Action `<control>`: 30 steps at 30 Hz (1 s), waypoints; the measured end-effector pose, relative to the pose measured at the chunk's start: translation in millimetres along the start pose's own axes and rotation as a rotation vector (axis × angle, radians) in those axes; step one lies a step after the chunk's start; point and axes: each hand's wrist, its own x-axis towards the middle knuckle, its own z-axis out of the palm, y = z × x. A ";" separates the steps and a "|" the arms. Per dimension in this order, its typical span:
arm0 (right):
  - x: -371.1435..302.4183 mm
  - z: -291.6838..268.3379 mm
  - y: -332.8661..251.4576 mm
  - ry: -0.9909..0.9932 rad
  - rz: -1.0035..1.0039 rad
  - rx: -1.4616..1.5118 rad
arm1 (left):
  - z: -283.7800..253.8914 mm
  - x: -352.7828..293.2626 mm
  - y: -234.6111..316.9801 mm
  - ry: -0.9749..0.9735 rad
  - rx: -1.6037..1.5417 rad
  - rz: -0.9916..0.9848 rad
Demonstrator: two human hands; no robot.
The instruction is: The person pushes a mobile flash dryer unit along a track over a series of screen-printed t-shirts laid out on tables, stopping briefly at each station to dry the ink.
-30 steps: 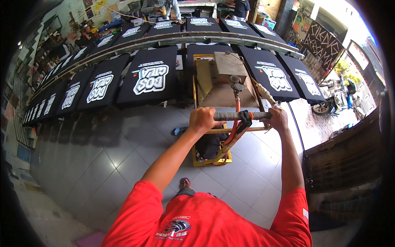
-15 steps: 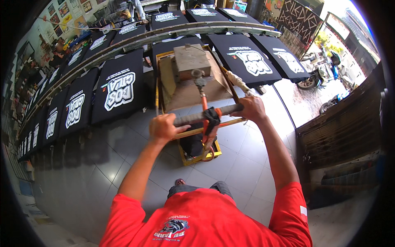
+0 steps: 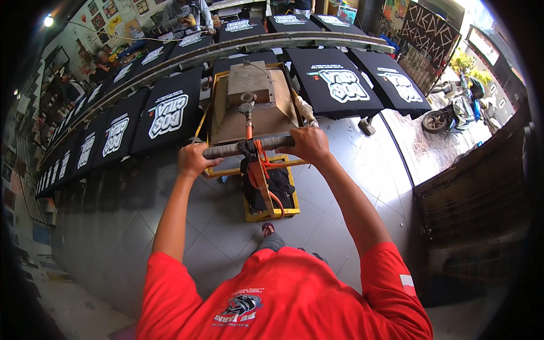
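My left hand (image 3: 194, 161) and my right hand (image 3: 309, 143) are both closed around the ends of a grey-wrapped handlebar (image 3: 226, 151). The bar belongs to a wheeled heater with a tan metal hood (image 3: 255, 122) and a box-shaped top (image 3: 249, 85). Its yellow frame (image 3: 258, 217) stands on the floor in front of me, with dark cloth on the base. An orange hose (image 3: 276, 199) hangs below the bar. The hood sits over a black shirt (image 3: 226, 63), mostly hidden beneath it. Another printed black shirt (image 3: 309, 63) lies flat to its right, and one more (image 3: 187, 88) to its left.
Several more black shirts lie in rows along a long rail (image 3: 317, 41). Across it, at the far left, is another person (image 3: 187, 12). A motorbike (image 3: 453, 113) stands outside on the right, near a dark slatted panel (image 3: 470, 198). Grey tiles (image 3: 340, 226) cover the floor.
The heater and both my hands have shifted left, and the hood now sits closer to the shirt on its left. My grip on the bar stays the same.
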 end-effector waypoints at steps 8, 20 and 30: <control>0.4 -11.7 5.5 -0.013 -0.105 -0.009 | 5.7 -0.8 2.2 0.039 -0.001 -0.018; 31.2 2.6 -0.7 0.007 -0.080 0.002 | 12.1 22.0 -30.8 0.031 -0.021 -0.024; 27.6 10.6 0.6 0.069 -0.019 -0.071 | 27.1 11.6 -29.7 0.087 -0.039 0.004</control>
